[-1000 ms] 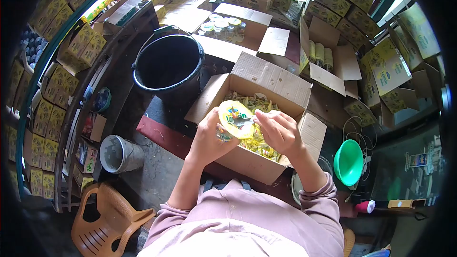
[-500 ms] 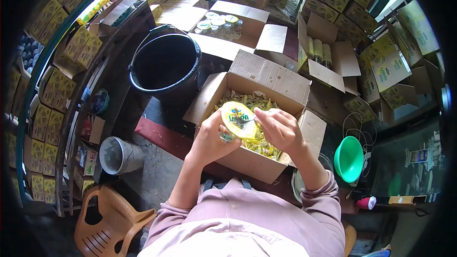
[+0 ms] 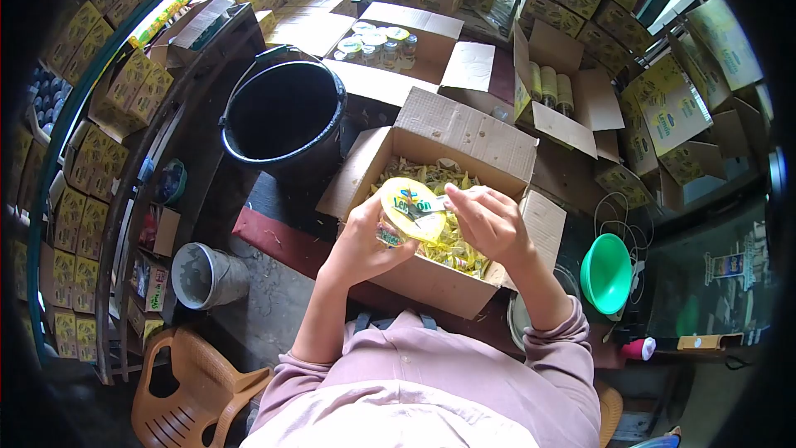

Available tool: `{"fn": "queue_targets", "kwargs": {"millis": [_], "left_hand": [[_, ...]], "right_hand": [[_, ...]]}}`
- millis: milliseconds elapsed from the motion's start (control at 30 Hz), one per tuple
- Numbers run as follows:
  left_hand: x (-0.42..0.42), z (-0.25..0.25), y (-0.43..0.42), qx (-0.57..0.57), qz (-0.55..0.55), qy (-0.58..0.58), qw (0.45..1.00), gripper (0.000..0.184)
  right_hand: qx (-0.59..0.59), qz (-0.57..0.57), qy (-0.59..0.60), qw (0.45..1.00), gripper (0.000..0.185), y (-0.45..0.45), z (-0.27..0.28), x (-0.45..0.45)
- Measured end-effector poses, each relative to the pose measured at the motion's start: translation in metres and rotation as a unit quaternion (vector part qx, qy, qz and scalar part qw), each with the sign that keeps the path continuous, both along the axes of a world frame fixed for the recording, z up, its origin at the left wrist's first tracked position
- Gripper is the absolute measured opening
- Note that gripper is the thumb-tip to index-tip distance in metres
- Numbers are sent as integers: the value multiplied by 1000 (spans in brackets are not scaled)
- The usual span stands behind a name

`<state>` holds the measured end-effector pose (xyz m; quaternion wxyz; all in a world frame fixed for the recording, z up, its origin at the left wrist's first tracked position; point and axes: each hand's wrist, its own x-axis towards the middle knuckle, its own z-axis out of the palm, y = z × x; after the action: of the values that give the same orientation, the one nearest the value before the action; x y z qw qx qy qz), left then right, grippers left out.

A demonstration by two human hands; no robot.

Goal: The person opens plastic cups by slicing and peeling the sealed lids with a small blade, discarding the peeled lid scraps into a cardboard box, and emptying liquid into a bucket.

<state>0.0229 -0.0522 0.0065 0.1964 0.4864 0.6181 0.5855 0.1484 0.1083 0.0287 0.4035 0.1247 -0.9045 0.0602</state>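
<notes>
My left hand (image 3: 365, 241) is wrapped round a jar with a round yellow lid (image 3: 412, 209) marked with green lettering, its top tilted up toward me. At the lid's right edge, my right hand (image 3: 491, 224) has thumb and forefinger pressed together; whatever they pinch is too small to name. Beneath both hands is an open cardboard box (image 3: 468, 137) holding many yellow wrapped packets (image 3: 454, 259).
A black bucket (image 3: 283, 112) stands left of the box, a grey bucket (image 3: 209, 275) and brown chair (image 3: 189, 382) lower left. Behind are a carton of lidded jars (image 3: 377, 46) and a carton of bottles (image 3: 551, 87). At right sits a green bowl (image 3: 606, 274).
The lid has turned slightly in my left hand. My right fingers have drawn a little away from its face. The whole view has shifted slightly.
</notes>
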Motion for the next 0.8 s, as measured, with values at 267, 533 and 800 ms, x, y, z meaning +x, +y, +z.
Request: {"fn": "queue_targets", "kwargs": {"millis": [267,533,800], "left_hand": [[-2,-3,3,-17,-75,-62,995,43],[-6,3,7,-62,-162,-116,978,41],[-9,-11,13,-92,-229,-224,943,50]], "right_hand": [[7,0,1,1000,46,1,0,0],[11,3,7,1000,48,5,-2,4],[16,0,17,1000,49,9,-6,4]]}}
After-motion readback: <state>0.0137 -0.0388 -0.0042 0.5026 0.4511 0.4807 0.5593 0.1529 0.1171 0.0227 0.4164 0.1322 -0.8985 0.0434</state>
